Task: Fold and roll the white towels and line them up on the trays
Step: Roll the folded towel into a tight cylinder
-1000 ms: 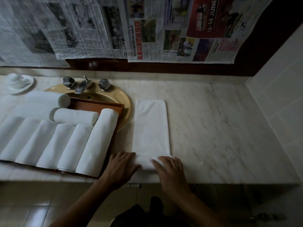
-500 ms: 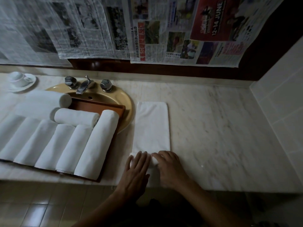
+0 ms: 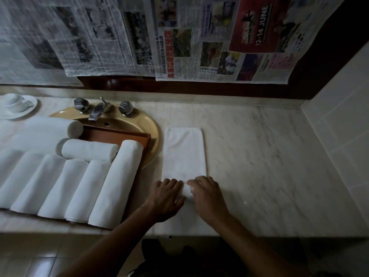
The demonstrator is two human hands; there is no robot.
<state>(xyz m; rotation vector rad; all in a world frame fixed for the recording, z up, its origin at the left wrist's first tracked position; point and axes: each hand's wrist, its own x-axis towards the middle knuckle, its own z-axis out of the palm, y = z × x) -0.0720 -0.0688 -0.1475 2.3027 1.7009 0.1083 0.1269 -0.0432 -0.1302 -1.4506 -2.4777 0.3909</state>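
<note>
A white towel (image 3: 184, 152), folded into a long strip, lies on the marble counter (image 3: 259, 156) right of the sink. Its near end is rolled up into a small roll (image 3: 188, 192). My left hand (image 3: 166, 195) and my right hand (image 3: 208, 196) sit side by side on that roll, fingers curled over it. To the left, a wooden tray (image 3: 119, 135) lies across the sink and carries several rolled white towels (image 3: 117, 184) in a row. Two more rolls (image 3: 89, 150) lie crosswise behind them.
A tan sink (image 3: 151, 132) with a chrome tap (image 3: 98, 110) sits under the tray. A white cup on a saucer (image 3: 16, 103) stands at the far left. Newspaper sheets (image 3: 199, 47) hang on the back wall. A tiled wall (image 3: 339, 136) bounds the counter on the right.
The roll at the towel's near end has grown and moved away from me up the strip. Both hands moved forward with it, and my left hand's fingers went from flat to curled.
</note>
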